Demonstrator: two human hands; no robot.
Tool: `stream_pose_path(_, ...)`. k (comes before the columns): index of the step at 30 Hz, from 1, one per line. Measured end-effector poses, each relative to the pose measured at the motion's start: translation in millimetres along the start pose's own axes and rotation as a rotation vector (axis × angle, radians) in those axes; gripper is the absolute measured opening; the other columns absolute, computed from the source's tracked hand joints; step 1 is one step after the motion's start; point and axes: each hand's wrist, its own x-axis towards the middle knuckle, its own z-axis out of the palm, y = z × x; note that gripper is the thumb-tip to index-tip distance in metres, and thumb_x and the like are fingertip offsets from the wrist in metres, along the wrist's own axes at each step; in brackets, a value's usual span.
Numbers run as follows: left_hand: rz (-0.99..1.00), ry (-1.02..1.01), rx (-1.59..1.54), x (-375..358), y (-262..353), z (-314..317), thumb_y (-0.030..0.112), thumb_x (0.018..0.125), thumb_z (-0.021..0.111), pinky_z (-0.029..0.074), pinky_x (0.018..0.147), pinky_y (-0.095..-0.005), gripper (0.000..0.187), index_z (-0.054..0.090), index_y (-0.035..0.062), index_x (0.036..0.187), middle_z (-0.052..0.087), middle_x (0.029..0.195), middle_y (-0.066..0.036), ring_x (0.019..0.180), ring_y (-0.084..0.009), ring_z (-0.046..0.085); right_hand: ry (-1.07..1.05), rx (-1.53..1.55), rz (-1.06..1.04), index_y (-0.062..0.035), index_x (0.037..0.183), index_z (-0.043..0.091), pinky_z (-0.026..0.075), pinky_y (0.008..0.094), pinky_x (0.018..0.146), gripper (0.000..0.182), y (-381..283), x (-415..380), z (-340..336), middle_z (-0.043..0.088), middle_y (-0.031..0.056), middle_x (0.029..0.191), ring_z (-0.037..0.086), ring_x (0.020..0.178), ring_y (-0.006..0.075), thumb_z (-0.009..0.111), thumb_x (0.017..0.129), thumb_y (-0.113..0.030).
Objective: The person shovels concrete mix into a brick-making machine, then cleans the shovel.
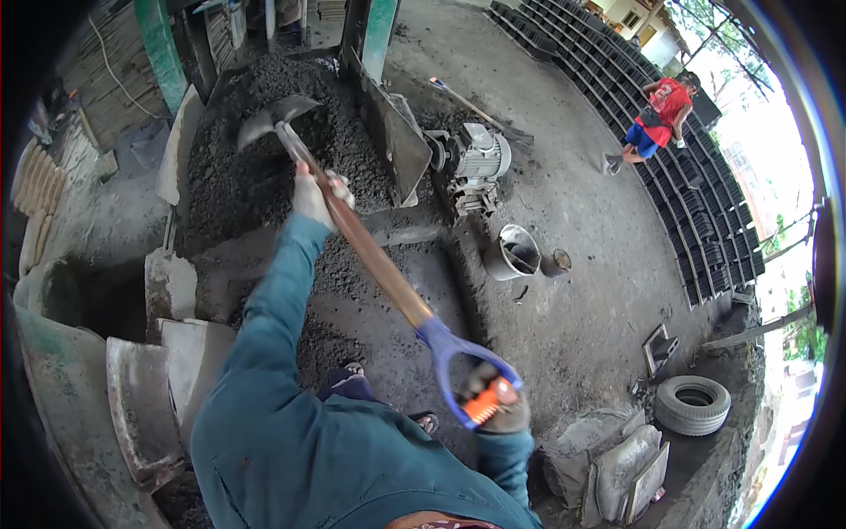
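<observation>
A shovel with a wooden shaft and a blue D-shaped handle runs diagonally across the view. Gloved fingers of my left hand wrap round the shaft below the metal blade. At the other end, my right hand is closed on the orange grip of the blue handle. The blade is over a heap of dark, wet-looking grit inside a walled bay at the upper left. Whether the blade touches the heap is hard to tell.
A motor stands right of the bay, with a bucket nearer me. Another shovel lies behind the motor. A person in red is beside long rows of dark blocks. A tire and sacks lie at lower right.
</observation>
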Motion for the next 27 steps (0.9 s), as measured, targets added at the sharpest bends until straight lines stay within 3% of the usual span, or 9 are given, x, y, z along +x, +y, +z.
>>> stream_pose_path(2, -0.102, -0.072, -0.101, -52.7, -39.3, 14.3, 0.081, 0.088, 0.033, 0.04, 0.053, -0.0409, 0.067, 0.049, 0.0165, 0.082, 0.048, 0.061, -0.001, 0.049, -0.0199, 0.048, 0.053, -0.242, -0.037, -0.0007, 0.091, 0.06, 0.055, 0.0382, 0.061, 0.026, -27.2, -25.4, -73.8, 0.061, 0.0119, 0.073, 0.063, 0.065, 0.0253, 0.07, 0.079, -0.022)
stream_pose_path(4, -0.115, -0.09, -0.121, -93.6, -86.0, 26.3, 0.083, 0.086, 0.033, 0.04, 0.055, -0.0408, 0.066, 0.047, 0.0187, 0.081, 0.048, 0.061, 0.001, 0.049, -0.0198, 0.047, 0.444, -0.244, -0.049, -0.0003, 0.084, 0.06, 0.054, 0.0369, 0.055, 0.023, -33.3, -54.7, -119.3, 0.059, 0.0118, 0.065, 0.06, 0.057, 0.0251, 0.069, 0.076, -0.02)
stream_pose_path(6, -0.137, -0.149, -0.112, -128.2, -125.4, 37.1, 0.086, 0.082, 0.037, 0.042, 0.055, -0.0417, 0.067, 0.048, 0.0198, 0.08, 0.05, 0.062, 0.0, 0.049, -0.0207, 0.049, 0.448, -0.187, 0.032, -0.0009, 0.08, 0.059, 0.052, 0.0371, 0.051, 0.019, -33.8, -80.0, -198.8, 0.059, 0.0125, 0.065, 0.06, 0.056, 0.0258, 0.068, 0.076, -0.018)
stream_pose_path(11, -0.252, -0.284, -0.155, -189.9, -210.6, 55.7, 0.087, 0.078, 0.044, 0.046, 0.057, -0.0458, 0.069, 0.056, 0.0193, 0.078, 0.054, 0.064, -0.003, 0.053, -0.0242, 0.057, 0.55, -0.124, 0.072, -0.0012, 0.075, 0.056, 0.051, 0.0401, 0.051, 0.024, -65.8, -163.2, -276.1, 0.058, 0.0141, 0.064, 0.059, 0.055, 0.0286, 0.067, 0.078, -0.022)
stream_pose_path(17, -0.402, -0.116, -0.201, -218.8, -278.6, 38.5, 0.086, 0.079, 0.044, 0.047, 0.062, -0.0502, 0.071, 0.057, 0.0162, 0.079, 0.057, 0.065, -0.005, 0.055, -0.029, 0.058, 0.447, -0.081, 0.101, -0.0022, 0.076, 0.056, 0.05, 0.04, 0.051, 0.025, -106.5, -230.5, -299.6, 0.059, 0.0133, 0.067, 0.058, 0.055, 0.0287, 0.066, 0.08, -0.025)
stream_pose_path(18, -0.388, -0.051, -0.174, -204.6, -283.8, 24.1, 0.087, 0.078, 0.044, 0.047, 0.061, -0.0499, 0.071, 0.057, 0.0167, 0.081, 0.057, 0.065, -0.005, 0.055, -0.0288, 0.058, 0.525, 0.106, 0.095, -0.0028, 0.077, 0.057, 0.049, 0.0397, 0.051, 0.022, -100.3, -224.2, -275.1, 0.059, 0.0118, 0.067, 0.058, 0.054, 0.0275, 0.065, 0.08, -0.023)
stream_pose_path(20, -0.362, -0.144, -0.152, -178.9, -279.5, -0.4, 0.087, 0.077, 0.045, 0.047, 0.059, -0.0489, 0.071, 0.057, 0.017, 0.081, 0.056, 0.064, -0.005, 0.054, -0.0283, 0.057, 0.574, -0.006, 0.14, -0.0031, 0.077, 0.057, 0.05, 0.0391, 0.052, 0.02, -81.0, -213.0, -257.3, 0.058, 0.0103, 0.066, 0.057, 0.055, 0.0261, 0.065, 0.079, -0.022)
stream_pose_path(22, -0.329, -0.157, -0.131, -168.4, -275.3, -9.9, 0.086, 0.077, 0.047, 0.047, 0.057, -0.0464, 0.071, 0.058, 0.0167, 0.079, 0.056, 0.063, -0.006, 0.053, -0.0277, 0.056, 0.424, 0.061, 0.15, -0.005, 0.074, 0.056, 0.049, 0.0388, 0.052, 0.018, -63.9, -203.6, -261.9, 0.057, 0.0088, 0.065, 0.058, 0.055, 0.0239, 0.066, 0.076, -0.02)
stream_pose_path(27, -0.291, -0.084, -0.061, -161.2, -276.2, -21.8, 0.087, 0.076, 0.049, 0.047, 0.057, -0.0455, 0.072, 0.057, 0.0153, 0.08, 0.056, 0.063, -0.007, 0.052, -0.0269, 0.054, 0.464, 0.038, 0.124, -0.0073, 0.072, 0.054, 0.049, 0.039, 0.052, 0.018, -45.4, -195.7, -263.2, 0.057, 0.0086, 0.064, 0.058, 0.055, 0.0238, 0.065, 0.075, -0.021)
